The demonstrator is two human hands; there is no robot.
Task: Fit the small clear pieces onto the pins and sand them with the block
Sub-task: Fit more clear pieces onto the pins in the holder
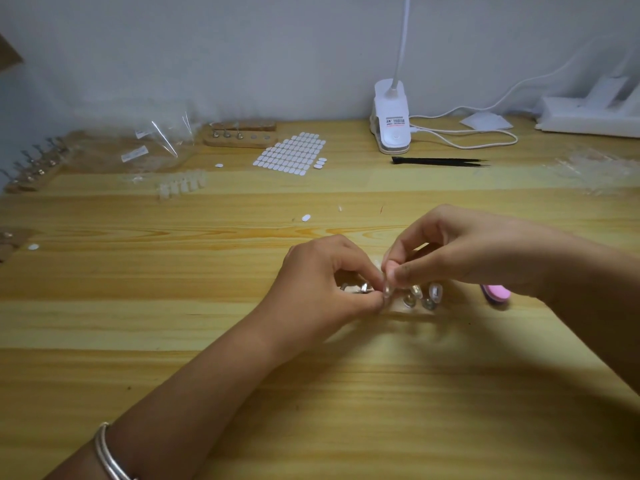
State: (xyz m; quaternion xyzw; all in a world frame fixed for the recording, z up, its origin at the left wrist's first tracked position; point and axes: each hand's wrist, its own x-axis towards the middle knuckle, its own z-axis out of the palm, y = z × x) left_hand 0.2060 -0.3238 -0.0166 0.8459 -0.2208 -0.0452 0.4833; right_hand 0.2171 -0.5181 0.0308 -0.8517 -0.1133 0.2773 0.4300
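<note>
A small craft workspace: a pale pine-plank counter [138, 306] set against a plain grey wall [242, 46]. On it are a white clip-on gooseneck lamp [391, 119], wooden pin stands [239, 138], a sheet of white oval stickers [291, 154] and black tweezers [436, 161].

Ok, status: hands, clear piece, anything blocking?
Left hand holds metal pin; right hand pinches small clear oval piece against it. Pink sanding block lies untouched. Nothing blocking.

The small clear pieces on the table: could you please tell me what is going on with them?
A person is fitting them at a wooden table. The right hand pinches a clear piece against a metal pin gripped by the left hand. Other pins beside them already carry pieces. The pink sanding block lies by the right hand, untouched.
</note>
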